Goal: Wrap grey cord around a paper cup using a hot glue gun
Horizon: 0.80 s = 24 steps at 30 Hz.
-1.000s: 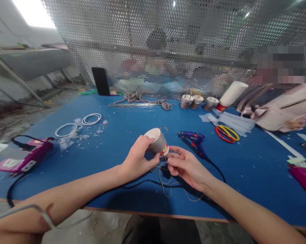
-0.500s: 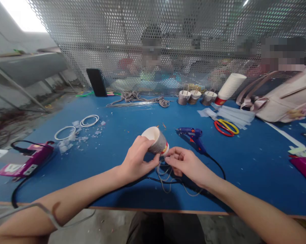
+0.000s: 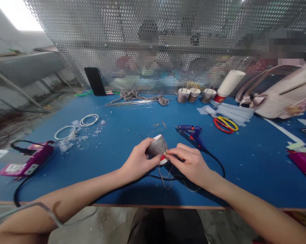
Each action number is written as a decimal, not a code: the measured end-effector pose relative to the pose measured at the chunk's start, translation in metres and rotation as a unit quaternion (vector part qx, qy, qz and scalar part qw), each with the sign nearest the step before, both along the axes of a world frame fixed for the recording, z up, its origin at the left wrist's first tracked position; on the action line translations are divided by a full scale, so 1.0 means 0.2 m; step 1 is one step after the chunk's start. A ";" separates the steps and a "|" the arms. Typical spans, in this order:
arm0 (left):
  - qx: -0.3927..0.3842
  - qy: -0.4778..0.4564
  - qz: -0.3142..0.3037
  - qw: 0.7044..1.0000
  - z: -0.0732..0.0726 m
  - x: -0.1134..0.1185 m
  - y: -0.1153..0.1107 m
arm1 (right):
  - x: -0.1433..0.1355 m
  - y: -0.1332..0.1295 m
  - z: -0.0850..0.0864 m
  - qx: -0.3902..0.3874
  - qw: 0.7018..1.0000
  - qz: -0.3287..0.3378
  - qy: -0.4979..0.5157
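A paper cup (image 3: 158, 146), mostly covered in grey cord, lies tilted in my left hand (image 3: 140, 156), whose fingers and thumb are closed round it. A red and white strip of the cup shows bare near its base. At that edge, the thumb and forefinger of my right hand (image 3: 187, 158) pinch together against the cup, apparently on the grey cord. Loose grey cord (image 3: 165, 186) hangs in loops beneath the cup onto the blue table. To the right of the cup lies a blue glue gun (image 3: 193, 131) with its black cable.
Wrapped cups (image 3: 183, 95), a stack of paper cups (image 3: 230, 84), and a grey cord bundle (image 3: 132, 97) stand along the mesh panel. Scissors (image 3: 225, 124), white rings (image 3: 89, 120), a purple power strip (image 3: 32, 159), a phone (image 3: 95, 81) and a bag (image 3: 282, 95) surround the work area.
My left hand has turned the cup, so its mouth faces away and the wrapped side shows. My right hand has moved up slightly, its fingertips now against the cup's side.
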<state>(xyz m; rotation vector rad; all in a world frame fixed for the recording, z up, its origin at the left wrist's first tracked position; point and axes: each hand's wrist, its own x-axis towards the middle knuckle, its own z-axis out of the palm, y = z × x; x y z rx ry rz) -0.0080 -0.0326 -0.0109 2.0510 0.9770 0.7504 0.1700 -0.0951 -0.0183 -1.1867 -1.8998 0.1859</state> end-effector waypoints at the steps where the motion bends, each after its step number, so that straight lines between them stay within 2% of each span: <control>1: -0.023 -0.003 -0.001 1.000 0.01 0.00 0.00 | 0.00 0.00 0.00 0.003 1.000 0.001 -0.007; 6: -0.112 -0.021 -0.022 0.993 0.02 0.01 0.01 | 0.00 0.00 0.01 -0.007 1.000 -0.005 -0.013; 11: -0.147 -0.024 -0.033 0.988 0.02 0.01 0.01 | 0.00 0.00 0.00 -0.021 1.000 -0.013 -0.006; 24: -0.095 -0.027 -0.018 0.995 0.03 0.01 0.00 | -0.01 -0.01 0.01 -0.053 0.998 -0.021 0.009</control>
